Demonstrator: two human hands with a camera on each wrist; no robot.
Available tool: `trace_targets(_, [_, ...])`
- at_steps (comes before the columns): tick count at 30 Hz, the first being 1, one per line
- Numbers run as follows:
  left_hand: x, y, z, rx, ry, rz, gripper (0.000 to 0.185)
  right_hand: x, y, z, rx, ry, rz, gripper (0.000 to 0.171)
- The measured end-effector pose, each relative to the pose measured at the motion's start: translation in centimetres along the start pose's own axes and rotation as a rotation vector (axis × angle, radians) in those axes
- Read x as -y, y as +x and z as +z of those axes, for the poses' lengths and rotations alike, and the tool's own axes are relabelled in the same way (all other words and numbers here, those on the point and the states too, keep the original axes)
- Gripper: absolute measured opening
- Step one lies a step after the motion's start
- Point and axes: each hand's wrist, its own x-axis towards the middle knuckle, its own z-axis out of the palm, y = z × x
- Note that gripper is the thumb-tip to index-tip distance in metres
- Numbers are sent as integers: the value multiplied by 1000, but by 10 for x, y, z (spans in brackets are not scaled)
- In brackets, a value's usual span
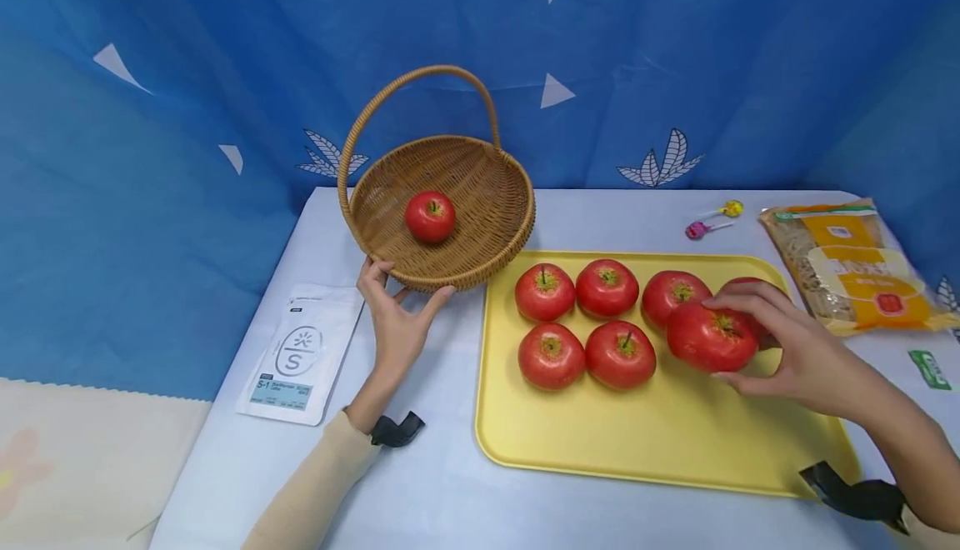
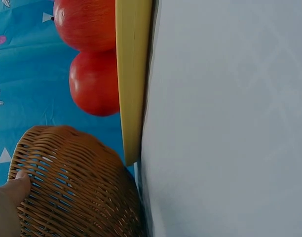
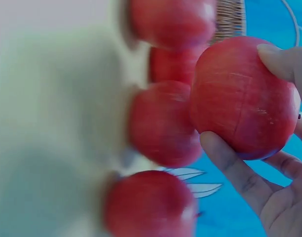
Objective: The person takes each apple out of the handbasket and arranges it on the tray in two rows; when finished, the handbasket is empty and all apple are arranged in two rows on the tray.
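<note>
A wicker basket (image 1: 480, 258) with a tall handle stands at the back of the table, one red apple (image 1: 430, 216) inside it. My left hand (image 1: 396, 313) grips the basket's near rim (image 2: 52, 163), thumb on one side and fingers on the other. Several red apples lie on a yellow tray (image 1: 645, 433) to the right. My right hand (image 1: 780, 350) holds one apple (image 1: 708, 338) (image 3: 242, 98) lifted just above the tray, fingers (image 3: 235, 173) curled round it. Another apple sits partly hidden behind it.
A white pouch (image 1: 296, 354) lies left of my left arm. Two small lollipops (image 1: 712, 218) and an orange snack bag (image 1: 847, 262) lie at the back right. A blue curtain closes the back and sides. The tray's near half is bare.
</note>
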Motion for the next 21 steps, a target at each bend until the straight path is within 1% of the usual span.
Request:
trace_targets(3, [0, 0, -1, 0, 0, 1, 77, -5, -13, 12, 40, -12, 39, 94])
trace_targets(6, [0, 0, 0, 5, -1, 0, 77, -9, -21, 25, 66, 3, 58, 92])
trace_targets(10, [0, 0, -1, 4, -9, 3, 78, -15, -23, 37, 71, 11, 43, 88])
trace_targets(14, [0, 0, -1, 6, -13, -1, 78, -17, -22, 42, 64, -17, 32, 87])
trace_targets(16, [0, 0, -1, 9, -13, -4, 78, -17, -22, 43, 65, -12, 36, 88])
trace_targets(21, [0, 1, -1, 10, -13, -11, 78, -15, -22, 42, 97, -12, 49, 87])
